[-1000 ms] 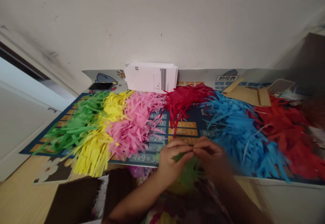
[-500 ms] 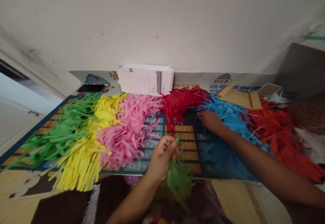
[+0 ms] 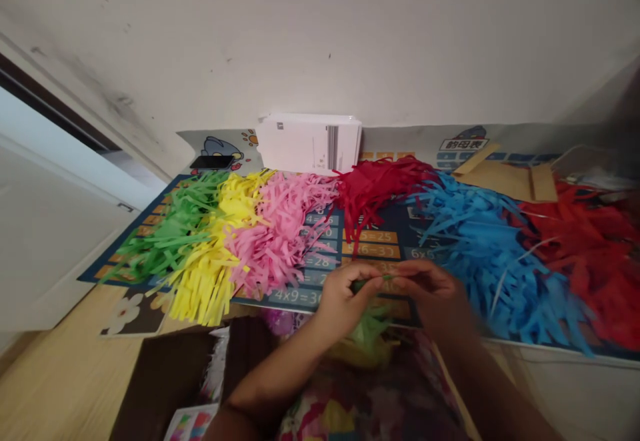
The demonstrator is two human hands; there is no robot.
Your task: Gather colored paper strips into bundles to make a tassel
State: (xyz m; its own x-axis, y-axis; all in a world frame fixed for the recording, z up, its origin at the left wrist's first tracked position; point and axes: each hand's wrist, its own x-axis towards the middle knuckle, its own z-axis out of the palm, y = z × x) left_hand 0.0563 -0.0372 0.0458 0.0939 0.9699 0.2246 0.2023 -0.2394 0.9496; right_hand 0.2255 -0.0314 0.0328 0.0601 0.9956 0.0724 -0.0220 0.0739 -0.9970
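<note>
My left hand (image 3: 346, 298) is closed round the twisted top of a green fringed tassel (image 3: 373, 326), whose strips hang below over my lap. Close against it, my right hand (image 3: 434, 293) pinches the same green top end; its fingertips almost meet those of the left. Motion blur and the fingers hide the exact spot where they grip. Just beyond the hands lies a crimson heap of fringed strips (image 3: 377, 188). Blue fringed strips (image 3: 485, 241) lie to the right of my right hand, and pink ones (image 3: 280, 241) to the left.
Yellow fringe (image 3: 210, 274) and green fringe (image 3: 175, 228) lie at the table's left, red fringe (image 3: 595, 254) at its right. A white box (image 3: 310, 142) leans on the wall, near a dark phone (image 3: 213, 162) and brown cardboard (image 3: 505, 180). An open dark box (image 3: 160, 378) stands below.
My right hand has come back from beside the blue strips to the tassel's top, meeting my left hand. The left still holds the tassel. The view has shifted left.
</note>
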